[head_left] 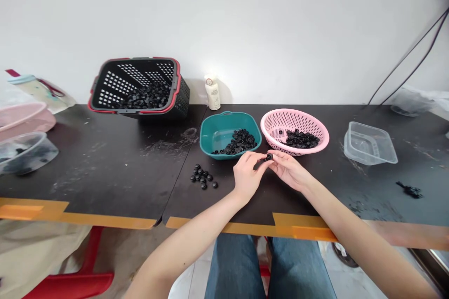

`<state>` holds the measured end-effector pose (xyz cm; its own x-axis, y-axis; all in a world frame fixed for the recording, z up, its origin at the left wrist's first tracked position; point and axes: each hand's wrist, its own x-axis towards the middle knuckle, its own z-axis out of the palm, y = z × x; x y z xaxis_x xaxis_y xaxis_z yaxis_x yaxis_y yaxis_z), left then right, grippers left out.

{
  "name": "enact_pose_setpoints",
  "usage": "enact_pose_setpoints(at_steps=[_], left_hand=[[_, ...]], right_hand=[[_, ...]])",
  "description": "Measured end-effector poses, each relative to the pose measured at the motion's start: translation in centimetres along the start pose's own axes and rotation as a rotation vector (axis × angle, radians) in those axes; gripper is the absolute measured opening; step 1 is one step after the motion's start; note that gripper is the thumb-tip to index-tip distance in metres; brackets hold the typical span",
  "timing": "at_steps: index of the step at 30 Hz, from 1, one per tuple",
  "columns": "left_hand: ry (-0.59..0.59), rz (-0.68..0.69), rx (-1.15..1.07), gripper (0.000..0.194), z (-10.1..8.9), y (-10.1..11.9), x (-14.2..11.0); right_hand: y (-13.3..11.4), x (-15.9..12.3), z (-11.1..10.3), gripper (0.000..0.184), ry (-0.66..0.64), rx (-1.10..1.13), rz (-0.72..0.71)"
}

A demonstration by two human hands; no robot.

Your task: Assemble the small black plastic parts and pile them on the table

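Between the fingertips of both hands is a small round black part (269,156), too small to name more exactly. My left hand (247,173) pinches it from the left, and my right hand (287,169) pinches it from the right. Just behind the hands stand a teal tub (213,126) with a heap of small black pieces (242,141) and a pink perforated basket (294,114) with more black pieces (302,139). To the left of my left hand, several round black parts (201,175) lie loose on the table.
A tilted grey basket with red trim (180,88) holds many black pieces. Beside it stands a white bottle (212,93). On the right are a clear plastic container (370,142) and a black cluster (409,190). Pink (28,121) and clear (31,154) bowls sit far left.
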<state>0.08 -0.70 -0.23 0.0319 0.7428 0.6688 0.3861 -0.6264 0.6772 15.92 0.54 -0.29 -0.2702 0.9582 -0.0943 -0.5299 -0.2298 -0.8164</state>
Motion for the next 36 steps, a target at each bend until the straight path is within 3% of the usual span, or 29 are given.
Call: enact_pose_setpoints(at_steps=[16,25,31,36], left_hand=[[0.006,-0.025,0.011,0.022,0.11,-0.23,0.10],[0.014,0.108,0.101,0.015,-0.21,-0.30,0.55],[-0.030,0.117,0.096,0.010,-0.26,-0.37,0.63],[-0.045,0.169,0.070,0.017,-0.33,-0.35,0.89]], right_hand=[[0.06,0.05,0.07,0.022,0.008,-0.075,-0.039],[-0.35,-0.19,0.47,0.019,0.023,-0.144,-0.025],[-0.66,-0.54,0.70,0.018,-0.061,-0.139,0.041],[-0.74,-0.54,0.51,0.020,-0.072,-0.127,0.061]])
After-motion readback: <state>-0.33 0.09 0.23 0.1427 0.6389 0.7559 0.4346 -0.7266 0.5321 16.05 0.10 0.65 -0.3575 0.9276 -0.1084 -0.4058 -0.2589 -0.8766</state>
